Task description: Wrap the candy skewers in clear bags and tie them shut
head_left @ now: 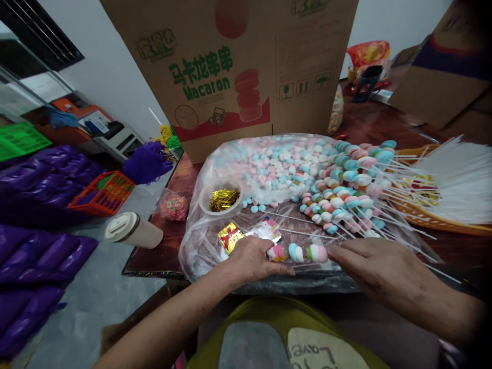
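A skewer of pink, white, blue and green candies (298,253) lies sideways near the table's front edge. My left hand (255,259) has its fingers wrapped round the left end of it. At the right end of the row, my right hand (378,271) has its fingertips close together by the last pink candy; what they pinch is too small to make out. Just above my left hand lie a gold and red wrapper (230,237) and a printed packet (268,230). Loose pastel candies (282,165) fill a clear plastic bag behind. Finished-looking candy skewers (342,197) are piled at the right.
A white bowl of gold ties (224,199) stands on the plastic. A large cardboard box (246,77) rises behind the candies. White sticks (457,179) fill an orange basket (434,220) at right. A cup (134,229) stands at the table's left edge, near a small candy bag (174,207).
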The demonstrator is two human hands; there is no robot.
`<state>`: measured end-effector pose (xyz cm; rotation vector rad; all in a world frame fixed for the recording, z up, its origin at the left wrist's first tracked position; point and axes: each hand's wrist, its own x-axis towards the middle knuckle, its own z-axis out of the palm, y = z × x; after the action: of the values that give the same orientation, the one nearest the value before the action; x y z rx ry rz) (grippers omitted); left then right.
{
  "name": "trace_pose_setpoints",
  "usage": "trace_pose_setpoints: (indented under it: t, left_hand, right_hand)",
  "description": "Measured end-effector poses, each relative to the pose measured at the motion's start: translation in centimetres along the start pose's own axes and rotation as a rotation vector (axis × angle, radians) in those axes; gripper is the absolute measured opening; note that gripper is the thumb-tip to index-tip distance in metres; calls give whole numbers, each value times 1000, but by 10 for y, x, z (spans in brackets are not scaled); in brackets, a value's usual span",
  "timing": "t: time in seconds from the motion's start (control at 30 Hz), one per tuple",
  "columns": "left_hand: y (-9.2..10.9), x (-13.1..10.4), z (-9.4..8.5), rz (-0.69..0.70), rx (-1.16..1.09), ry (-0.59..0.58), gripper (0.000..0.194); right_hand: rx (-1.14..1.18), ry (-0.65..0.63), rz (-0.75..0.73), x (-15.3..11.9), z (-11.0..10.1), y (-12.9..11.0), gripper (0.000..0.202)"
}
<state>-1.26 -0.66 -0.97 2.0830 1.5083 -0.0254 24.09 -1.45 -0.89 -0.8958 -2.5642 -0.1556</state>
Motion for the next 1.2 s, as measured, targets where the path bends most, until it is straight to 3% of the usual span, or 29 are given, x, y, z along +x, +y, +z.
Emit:
trace_pose_setpoints:
  t: [0.17, 0.33, 0.53, 0.63, 0.83, 0.93, 1.0, 1.03, 1.07, 1.13, 1.2]
  left_hand:
    - [3, -1, -9, 177, -233, -247, 47]
    - [5, 3, -7, 151, -416, -483, 48]
    - [13, 8, -10, 146, -75, -310, 46]
    - [20, 8, -9, 166, 54, -270, 42]
    - [27, 13, 13, 253, 72, -265, 32]
    - [13, 21, 9, 286, -134, -338, 62]
    - [-2, 25, -2, 257, -308, -466, 89]
    - [-10, 26, -9, 215, -351, -563, 90]
    - [-17, 26, -15, 193, -342, -653, 85]
    - [-26, 24, -22, 189, -341, -795, 55]
    - [-27, 19, -22, 183, -357, -784, 31]
  right_hand:
    - [-92, -5, -246, 4, -9, 7, 25]
    - [-55, -14, -336, 9, -5, 2, 19]
    - [107, -85, -230, 3, 19, -11, 21]
    - [155, -199, -155, 1, 23, -13, 19]
    - [189, -236, -105, 12, 35, -27, 22]
    - [165, -205, -107, 14, 44, -28, 24]
    - [161, -118, -157, 11, 45, -22, 22]
    - [152, -60, -189, 9, 45, -18, 21]
    - [134, -13, -217, 8, 43, -13, 20]
    - [85, 43, -266, 4, 37, -7, 19]
    - [39, 36, -282, 2, 31, -4, 19]
